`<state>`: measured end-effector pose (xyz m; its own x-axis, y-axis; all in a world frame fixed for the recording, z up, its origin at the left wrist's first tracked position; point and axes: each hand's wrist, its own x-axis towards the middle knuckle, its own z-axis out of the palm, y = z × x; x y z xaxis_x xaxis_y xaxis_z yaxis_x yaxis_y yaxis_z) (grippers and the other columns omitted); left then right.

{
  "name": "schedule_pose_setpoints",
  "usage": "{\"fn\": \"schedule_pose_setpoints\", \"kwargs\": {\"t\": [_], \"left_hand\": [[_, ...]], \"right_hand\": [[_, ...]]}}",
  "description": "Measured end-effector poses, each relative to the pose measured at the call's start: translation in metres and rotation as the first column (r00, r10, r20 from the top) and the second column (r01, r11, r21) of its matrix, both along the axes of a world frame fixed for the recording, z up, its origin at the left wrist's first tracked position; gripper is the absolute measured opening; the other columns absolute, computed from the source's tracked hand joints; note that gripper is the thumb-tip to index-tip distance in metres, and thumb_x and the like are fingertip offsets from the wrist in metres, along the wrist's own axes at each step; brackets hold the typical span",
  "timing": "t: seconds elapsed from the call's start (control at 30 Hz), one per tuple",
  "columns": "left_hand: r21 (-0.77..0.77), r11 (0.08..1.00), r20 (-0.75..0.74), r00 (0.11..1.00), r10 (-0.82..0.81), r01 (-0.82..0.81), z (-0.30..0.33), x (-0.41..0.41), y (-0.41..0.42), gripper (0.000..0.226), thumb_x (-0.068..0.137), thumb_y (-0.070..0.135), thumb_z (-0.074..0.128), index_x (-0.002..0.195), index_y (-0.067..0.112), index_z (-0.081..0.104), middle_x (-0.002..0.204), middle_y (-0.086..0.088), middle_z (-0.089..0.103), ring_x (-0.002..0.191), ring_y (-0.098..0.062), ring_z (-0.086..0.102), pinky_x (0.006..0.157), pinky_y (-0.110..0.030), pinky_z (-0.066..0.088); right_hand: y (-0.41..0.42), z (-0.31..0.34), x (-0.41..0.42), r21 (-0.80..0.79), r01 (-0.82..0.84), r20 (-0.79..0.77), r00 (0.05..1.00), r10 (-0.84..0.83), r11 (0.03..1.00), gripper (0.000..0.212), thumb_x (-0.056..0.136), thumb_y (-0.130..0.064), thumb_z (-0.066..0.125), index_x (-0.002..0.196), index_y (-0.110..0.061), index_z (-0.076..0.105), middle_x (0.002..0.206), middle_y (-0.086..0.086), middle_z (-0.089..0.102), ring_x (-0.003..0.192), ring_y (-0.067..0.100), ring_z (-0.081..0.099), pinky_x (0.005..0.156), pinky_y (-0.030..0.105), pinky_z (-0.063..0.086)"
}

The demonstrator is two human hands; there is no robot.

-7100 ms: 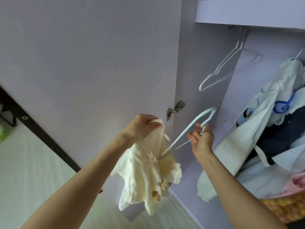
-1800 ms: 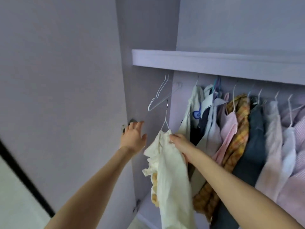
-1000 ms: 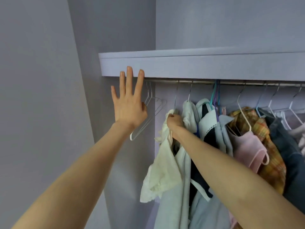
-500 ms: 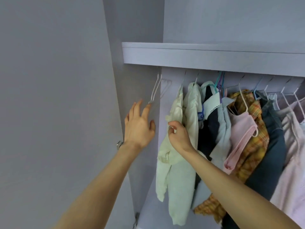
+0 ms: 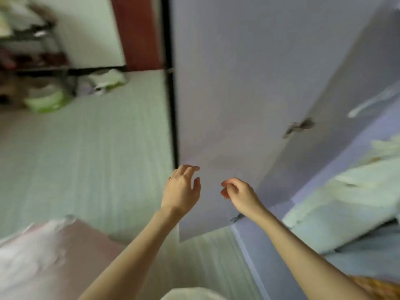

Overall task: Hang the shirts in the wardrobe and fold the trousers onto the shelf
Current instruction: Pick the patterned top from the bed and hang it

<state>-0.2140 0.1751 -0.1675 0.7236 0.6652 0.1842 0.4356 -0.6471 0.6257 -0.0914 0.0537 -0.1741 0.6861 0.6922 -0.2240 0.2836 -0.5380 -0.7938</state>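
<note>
Both hands, left hand [image 5: 181, 189] and right hand [image 5: 240, 192], hang loosely curled and empty; pale clothes [image 5: 346, 202] at right are motion-blurred.

hands: 2 (left hand [image 5: 181, 189], right hand [image 5: 239, 192]) | wardrobe door [image 5: 233, 83]: 1 | hinge [image 5: 298, 127]: 1

Pale hanging garments [image 5: 355, 204] inside lilac wardrobe [image 5: 238, 83]
</note>
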Motion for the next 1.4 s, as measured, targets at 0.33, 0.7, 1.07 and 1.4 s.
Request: {"fn": "schedule_pose_setpoints", "kwargs": {"t": [0.33, 0.7, 1.07, 1.4], "left_hand": [[-0.178, 0.632, -0.190, 0.657, 0.730, -0.754, -0.051, -0.274, 0.001, 0.030, 0.089, 0.010, 0.054, 0.118, 0.008, 0.061, 0.120, -0.013, 0.059, 0.110, -0.029, 0.057, 0.091, -0.033, 0.042], [-0.238, -0.032, -0.243, 0.028, 0.970, -0.971, -0.088, -0.557, -0.006, 0.029, 0.091, 0.014, 0.049, 0.119, 0.010, 0.059, 0.119, -0.009, 0.060, 0.102, -0.024, 0.060, 0.088, -0.031, 0.043], [-0.094, -0.067, -0.576, -0.001, 0.818, -0.993, -0.178, -0.746, 0.049, 0.043, 0.093, 0.021, 0.044, 0.136, 0.014, 0.038, 0.135, -0.010, 0.044, 0.123, -0.027, 0.042, 0.098, -0.040, 0.039], [-0.024, 0.101, -0.708, 0.088, 0.700, -0.995, -0.324, -0.830, 0.149, 0.085, 0.085, 0.047, 0.057, 0.147, 0.037, 0.000, 0.158, -0.001, -0.004, 0.144, -0.027, -0.002, 0.111, -0.050, 0.019]], "right_hand": [[0.117, -0.055, -0.215, -0.004, -0.661, -0.154, 0.742, 0.652, 0.751, 0.021, 0.094, -0.005, 0.039, 0.095, -0.014, 0.059, 0.080, 0.002, 0.063, 0.080, 0.022, 0.061, 0.083, 0.038, 0.049], [0.208, -0.086, -0.494, -0.054, -0.947, -0.253, 0.321, 0.913, 0.317, 0.023, 0.094, -0.012, 0.034, 0.099, -0.020, 0.055, 0.092, -0.001, 0.063, 0.086, 0.017, 0.060, 0.076, 0.030, 0.048], [0.303, -0.172, -0.688, -0.255, -0.966, -0.114, 0.071, 0.991, 0.040, 0.036, 0.094, -0.014, 0.035, 0.128, -0.016, 0.049, 0.125, 0.008, 0.058, 0.116, 0.025, 0.051, 0.091, 0.029, 0.039], [0.401, -0.344, -0.769, -0.647, -0.732, -0.024, -0.258, 0.966, -0.212, 0.081, 0.086, -0.050, 0.049, 0.146, -0.039, -0.003, 0.156, -0.003, -0.019, 0.142, 0.025, -0.018, 0.107, 0.064, 0.000]]}}
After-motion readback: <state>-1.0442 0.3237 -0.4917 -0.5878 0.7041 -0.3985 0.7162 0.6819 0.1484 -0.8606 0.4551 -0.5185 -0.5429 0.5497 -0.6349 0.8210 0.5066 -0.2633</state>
